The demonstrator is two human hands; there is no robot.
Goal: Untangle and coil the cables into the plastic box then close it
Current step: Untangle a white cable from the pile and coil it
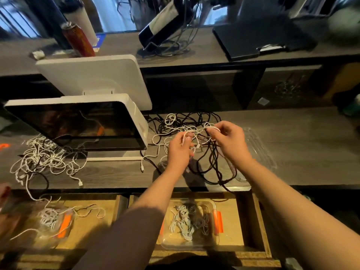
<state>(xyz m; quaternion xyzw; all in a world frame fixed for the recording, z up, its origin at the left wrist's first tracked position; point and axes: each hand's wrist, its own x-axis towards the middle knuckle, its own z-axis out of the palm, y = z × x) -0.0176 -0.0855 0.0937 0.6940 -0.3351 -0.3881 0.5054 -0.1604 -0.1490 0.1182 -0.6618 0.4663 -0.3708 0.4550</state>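
Both hands work above the middle of the dark wood-grain counter [292, 133]. The left hand [180, 151] has its fingers curled round a thin white cable [165, 136], and the right hand [228, 142] pinches the same white strand between thumb and fingertips, just to the right and slightly farther away. Under and behind them lies a tangled heap of black cables [210, 158], spreading from the far part of the counter to its near edge, where one black loop hangs over.

Touching the right side of that heap is a clear flat plastic lid [259, 151], with bare counter to its right. To the left stands a white-framed point-of-sale screen [81, 123]; its base leaves only a narrow strip of counter between it and the tangle. Farther left, a second mass of white cables [44, 158] sprawls to the near edge and trails down.

Below the counter edge, in an open wooden drawer [261, 227], sits the clear plastic box with orange clips [216, 221], uncovered, holding coiled white and grey cables. Another clear container with an orange clip [64, 225] lies in the left drawer, cables spilling over it.
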